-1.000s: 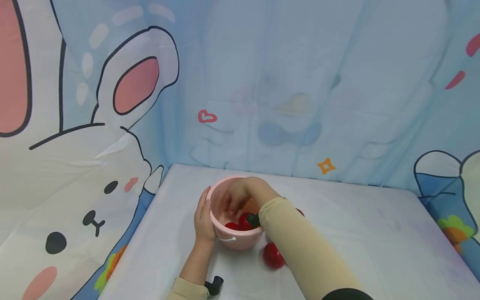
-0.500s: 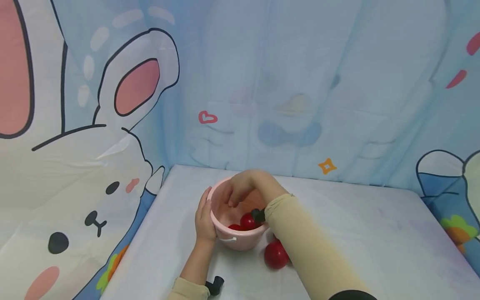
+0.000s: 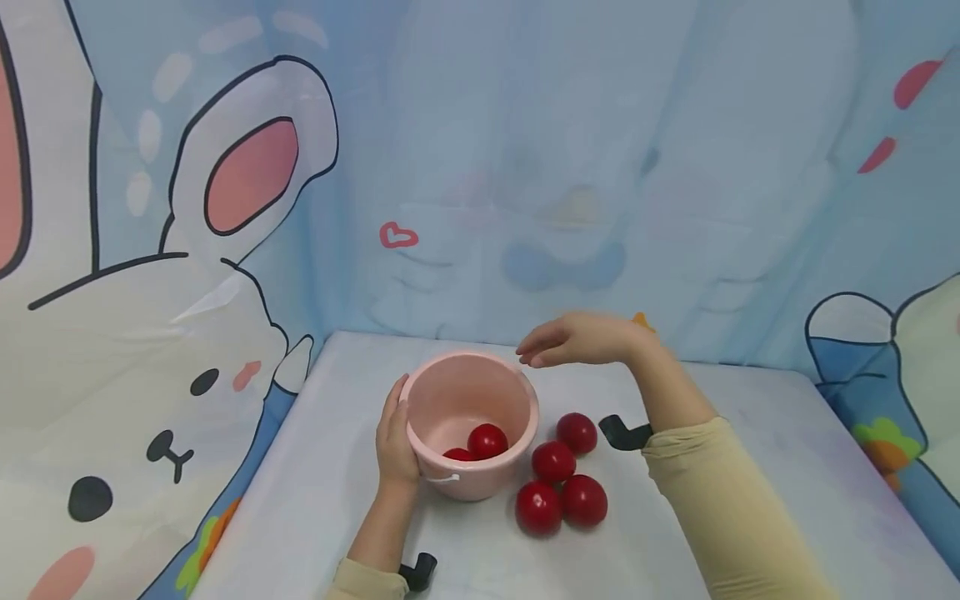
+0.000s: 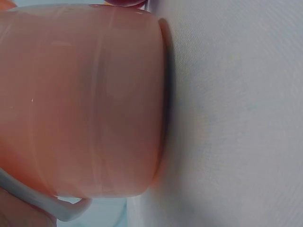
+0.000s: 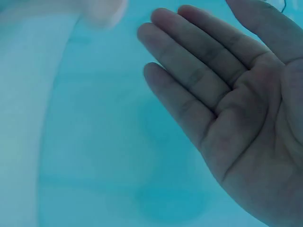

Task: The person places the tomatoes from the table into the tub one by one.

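A pink bucket point(image 3: 474, 487) stands upright on the white table, with two glossy red round fruits point(image 3: 487, 441) visible inside. My left hand point(image 3: 396, 446) rests against its left side, fingers straight along the outer wall and fingertips near the rim. In the left wrist view, the bucket wall point(image 4: 85, 99) fills much of the picture, and part of the white handle point(image 4: 45, 198) shows beside the hand. My right hand point(image 3: 581, 340) is raised beyond the bucket's right rim, holding nothing. Its palm and stretched fingers point(image 5: 189, 75) show in the right wrist view.
Several more red round fruits point(image 3: 553, 462) lie clustered on the table to the right of the bucket. A black wrist camera mount point(image 3: 624, 433) juts from the right wrist, another point(image 3: 420, 572) from the left. A printed cloth point(image 3: 450, 167) hangs behind the white table point(image 3: 315, 500).
My right hand has come up out of the bucket and moved right, uncovering the fruits inside and those on the table. My left hand stays against the bucket. The head view has shifted slightly.
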A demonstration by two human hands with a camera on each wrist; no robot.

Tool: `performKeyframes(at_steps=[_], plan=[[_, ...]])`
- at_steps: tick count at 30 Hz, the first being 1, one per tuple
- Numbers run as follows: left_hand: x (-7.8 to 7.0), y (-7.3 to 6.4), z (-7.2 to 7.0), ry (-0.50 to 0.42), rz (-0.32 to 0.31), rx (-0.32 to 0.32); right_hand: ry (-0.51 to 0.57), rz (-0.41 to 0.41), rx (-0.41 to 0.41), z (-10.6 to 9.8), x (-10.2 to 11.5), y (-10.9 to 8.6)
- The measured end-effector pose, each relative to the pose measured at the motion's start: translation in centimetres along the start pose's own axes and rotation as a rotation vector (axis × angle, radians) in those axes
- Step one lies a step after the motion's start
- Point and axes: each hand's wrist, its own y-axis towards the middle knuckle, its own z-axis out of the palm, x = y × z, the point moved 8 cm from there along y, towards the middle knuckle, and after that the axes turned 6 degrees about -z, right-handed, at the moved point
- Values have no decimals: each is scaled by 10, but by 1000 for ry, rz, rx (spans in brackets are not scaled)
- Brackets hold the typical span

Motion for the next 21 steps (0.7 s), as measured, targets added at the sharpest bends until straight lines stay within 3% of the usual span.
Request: performKeyframes(at_steps=[5,11,16,21], plan=[[-2,0,-3,-1,11,-1,123,99,-116,23,-59,-32],[-2,-2,-3,4,5,4,241,198,-268,79,-127,-54],[-1,-3,-2,-2,-6,8,328,229,-320,119,-158,-59],[0,-3,0,-9,11,16,359,250,-362,138,-171,-61]])
